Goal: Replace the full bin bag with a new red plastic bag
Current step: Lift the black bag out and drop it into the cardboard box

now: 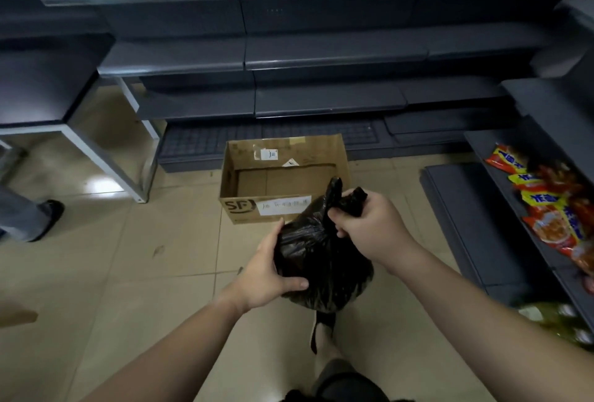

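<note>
Both hands hold a full black bin bag [321, 260] in the air above the tiled floor [135, 273], just in front of an open cardboard box [254, 176] (marked SF on its near side). The left hand [266, 269] cups the bag's side, fingers [294, 283] pressed into the plastic. The right hand [369, 224] is closed around the gathered neck, fingers wrapped tight. Snack packets [546, 212] lie on a grey shelf at right.
</note>
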Demonstrator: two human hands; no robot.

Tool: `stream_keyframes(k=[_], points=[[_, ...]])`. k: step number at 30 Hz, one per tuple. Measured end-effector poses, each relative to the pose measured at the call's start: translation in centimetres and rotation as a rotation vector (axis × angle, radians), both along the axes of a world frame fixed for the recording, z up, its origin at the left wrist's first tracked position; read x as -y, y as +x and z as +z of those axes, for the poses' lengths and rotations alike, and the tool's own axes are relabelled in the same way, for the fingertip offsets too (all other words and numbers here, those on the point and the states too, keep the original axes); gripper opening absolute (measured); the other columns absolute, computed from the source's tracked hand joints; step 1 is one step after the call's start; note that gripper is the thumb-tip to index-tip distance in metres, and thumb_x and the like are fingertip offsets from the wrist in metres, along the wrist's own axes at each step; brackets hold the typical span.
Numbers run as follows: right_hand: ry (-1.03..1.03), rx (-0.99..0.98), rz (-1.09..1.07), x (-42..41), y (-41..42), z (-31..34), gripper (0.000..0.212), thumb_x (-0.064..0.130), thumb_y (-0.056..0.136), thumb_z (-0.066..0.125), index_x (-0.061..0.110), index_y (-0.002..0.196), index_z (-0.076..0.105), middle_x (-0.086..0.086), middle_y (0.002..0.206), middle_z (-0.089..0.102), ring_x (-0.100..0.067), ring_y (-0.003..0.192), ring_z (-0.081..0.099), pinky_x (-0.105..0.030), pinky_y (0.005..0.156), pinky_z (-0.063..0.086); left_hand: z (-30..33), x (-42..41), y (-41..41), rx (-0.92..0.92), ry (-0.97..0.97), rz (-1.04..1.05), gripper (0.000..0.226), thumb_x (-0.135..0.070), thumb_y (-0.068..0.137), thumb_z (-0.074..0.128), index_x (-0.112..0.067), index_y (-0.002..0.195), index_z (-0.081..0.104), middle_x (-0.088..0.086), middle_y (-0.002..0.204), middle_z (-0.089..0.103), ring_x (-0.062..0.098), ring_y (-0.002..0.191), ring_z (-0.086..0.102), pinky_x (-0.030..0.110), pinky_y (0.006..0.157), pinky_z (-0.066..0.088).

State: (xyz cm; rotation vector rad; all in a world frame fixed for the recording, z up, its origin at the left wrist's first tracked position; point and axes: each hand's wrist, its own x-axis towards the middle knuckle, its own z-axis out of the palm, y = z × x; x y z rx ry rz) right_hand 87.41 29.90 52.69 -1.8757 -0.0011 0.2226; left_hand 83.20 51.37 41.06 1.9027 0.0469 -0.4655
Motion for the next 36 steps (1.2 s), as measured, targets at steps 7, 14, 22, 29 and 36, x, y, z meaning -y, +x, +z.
stream_keyframes(k=[7,14,22,29,36], points=[[0.028,-0.062,0.078,-3.8,15.8,-1.7,0.018,0.023,0.083,0.069,0.031,0.067,0.065,0.014,0.055,0.065,-0.004,0.052,0.064,-0.019,0.054,0.048,-0.7,-3.4,15.0,-0.045,0.035,0.06,0.135,-0.038,0.055,0.096,-0.044,0.155,0.006,-0.007,0.158,0.028,0.016,0.142,0.038,0.047,0.112,0.041],[0.028,-0.122,0.085,-7.1,29.0,-1.8,0.029,0.021,0.086,0.068,0.038,0.063,0.064,0.013,0.054,0.064,-0.004,0.052,0.062,-0.012,0.05,0.045,-0.8,-6.3,28.1,-0.049,0.106,0.083,0.136,-0.041,0.057,0.093,-0.039,0.157,0.0,-0.005,0.162,0.019,0.017,0.146,0.027,0.043,0.119,0.031],[0.025,-0.183,-0.046,-11.4,44.1,-5.8,0.021,0.011,0.085,0.071,0.024,0.071,0.063,0.015,0.052,0.063,-0.001,0.05,0.061,-0.013,0.05,0.046,-5.2,-10.9,44.9,-0.06,0.136,-0.019,0.125,-0.032,0.063,0.09,-0.032,0.158,0.008,-0.002,0.16,0.02,0.02,0.145,0.029,0.047,0.116,0.035],[0.009,-0.311,-0.121,-14.0,54.5,-11.6,0.022,0.011,0.087,0.07,0.029,0.083,0.058,0.007,0.079,0.068,0.0,0.053,0.067,-0.009,0.048,0.046,-11.9,-13.8,56.4,-0.142,0.136,-0.082,0.117,-0.026,0.068,0.091,-0.024,0.158,0.016,0.004,0.158,0.027,0.021,0.14,0.036,0.019,0.102,0.041],[-0.058,-0.387,-0.106,-15.2,61.6,-26.8,0.014,0.017,0.086,0.072,0.028,0.088,0.063,0.007,0.071,0.071,-0.004,0.061,0.07,-0.013,0.055,0.048,-25.9,-14.5,63.8,-0.206,0.166,-0.041,0.109,-0.034,0.073,0.086,-0.029,0.157,0.017,0.002,0.153,0.039,0.02,0.139,0.041,0.042,0.114,0.039]])
